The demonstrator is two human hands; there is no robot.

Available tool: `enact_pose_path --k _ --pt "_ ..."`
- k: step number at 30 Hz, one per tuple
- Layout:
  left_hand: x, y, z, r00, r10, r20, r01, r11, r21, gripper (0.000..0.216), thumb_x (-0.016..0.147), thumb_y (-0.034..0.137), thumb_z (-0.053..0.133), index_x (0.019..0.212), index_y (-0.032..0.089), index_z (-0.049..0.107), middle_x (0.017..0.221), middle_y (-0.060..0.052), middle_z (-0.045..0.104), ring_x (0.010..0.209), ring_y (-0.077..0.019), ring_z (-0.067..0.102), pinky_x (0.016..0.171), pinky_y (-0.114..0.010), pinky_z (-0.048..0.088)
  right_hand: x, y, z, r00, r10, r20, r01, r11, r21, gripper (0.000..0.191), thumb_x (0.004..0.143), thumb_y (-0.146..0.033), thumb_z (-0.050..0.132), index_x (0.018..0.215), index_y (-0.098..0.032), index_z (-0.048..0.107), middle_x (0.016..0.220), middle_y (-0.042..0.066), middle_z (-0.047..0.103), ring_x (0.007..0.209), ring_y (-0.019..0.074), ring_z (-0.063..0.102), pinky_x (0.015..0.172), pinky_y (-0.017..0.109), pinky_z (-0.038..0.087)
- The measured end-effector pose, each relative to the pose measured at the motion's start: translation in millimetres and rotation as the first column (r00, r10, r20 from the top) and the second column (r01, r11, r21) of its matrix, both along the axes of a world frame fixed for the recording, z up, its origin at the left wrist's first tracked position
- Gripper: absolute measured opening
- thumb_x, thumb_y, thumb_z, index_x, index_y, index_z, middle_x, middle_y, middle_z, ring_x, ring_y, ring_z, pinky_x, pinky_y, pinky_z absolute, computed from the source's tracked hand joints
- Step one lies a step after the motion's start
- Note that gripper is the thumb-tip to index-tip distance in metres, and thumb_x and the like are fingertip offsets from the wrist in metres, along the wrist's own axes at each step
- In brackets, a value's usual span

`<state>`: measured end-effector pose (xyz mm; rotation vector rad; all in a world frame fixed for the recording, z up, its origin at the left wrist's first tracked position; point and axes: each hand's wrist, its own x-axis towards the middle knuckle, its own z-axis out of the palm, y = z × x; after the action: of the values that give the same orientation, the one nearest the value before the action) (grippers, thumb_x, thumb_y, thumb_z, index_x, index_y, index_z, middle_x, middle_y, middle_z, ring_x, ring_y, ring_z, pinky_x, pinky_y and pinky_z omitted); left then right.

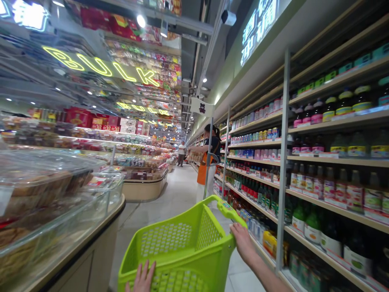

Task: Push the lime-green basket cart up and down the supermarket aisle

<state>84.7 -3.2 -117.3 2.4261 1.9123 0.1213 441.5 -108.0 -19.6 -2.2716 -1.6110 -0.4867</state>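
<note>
Cart (182,243): sitting near, in the middle of the aisle (176,190), its long axis running near to far, its far end pointing slightly right.
Look: glowing lime green, its plastic walls showing a grid of holes.
Left hand (142,278): lying on the near rim, fingers spread.
Right hand (243,241): clasping the right rim, fingers curling over it.
Count: one cart, two hands, two people (208,158) standing far down the aisle; shelves (334,162) of bottles running along the right.

Supermarket aisle: pale tiled floor (179,190), bottle-lined shelves (322,159) right, glass bulk counters (100,192) left, neon sign (100,67) overhead.
</note>
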Motion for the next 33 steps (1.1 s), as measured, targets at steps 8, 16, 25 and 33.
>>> enact_pose_path --k 8,16,25,33 --pt "-9 0 -3.8 0.984 -0.1 0.15 0.105 0.994 -0.021 0.083 0.061 0.008 0.044 0.137 0.026 0.017 0.147 -0.004 0.006 0.135 -0.0247 0.0 0.104 -0.057 0.011 10 -1 -7.4 1.0 0.004 0.027 -0.004 1.0 0.003 0.047 0.083 -0.015 0.027 0.124 -0.021 0.05 0.133 0.004 0.041 0.127 0.0221 0.031 0.105 0.037 0.023" --pt "-3 -5 3.5 0.994 -0.036 0.1 0.042 0.998 -0.055 0.088 0.057 0.0 0.041 0.137 0.026 0.017 0.147 -0.002 0.004 0.135 -0.0231 0.0 0.105 -0.056 0.012 11 -3 -8.8 0.999 0.005 0.053 -0.007 0.999 0.033 0.048 0.083 -0.015 0.027 0.124 -0.023 0.049 0.133 0.003 0.042 0.126 0.0212 0.033 0.104 0.036 0.024" --pt "-5 -15 15.4 0.998 -0.057 0.02 0.058 0.998 -0.023 0.084 0.06 0.001 0.039 0.138 0.024 0.016 0.147 -0.003 0.005 0.135 -0.0217 0.003 0.105 -0.052 0.016 0 -10 -2.1 1.0 -0.012 0.009 0.012 1.0 -0.004 0.054 0.078 -0.005 0.027 0.126 -0.02 0.047 0.136 0.005 0.038 0.128 0.0204 0.029 0.105 0.038 0.022" --pt "-2 -8 9.7 0.997 -0.057 0.057 0.059 0.998 -0.031 0.089 0.056 0.001 0.042 0.138 0.023 0.014 0.147 -0.004 0.003 0.135 -0.0234 0.0 0.105 -0.054 0.014 -8 -14 2.6 1.0 -0.027 0.013 0.028 1.0 -0.016 0.054 0.081 -0.006 0.022 0.127 -0.021 0.045 0.136 0.004 0.036 0.128 0.0203 0.029 0.105 0.038 0.023"
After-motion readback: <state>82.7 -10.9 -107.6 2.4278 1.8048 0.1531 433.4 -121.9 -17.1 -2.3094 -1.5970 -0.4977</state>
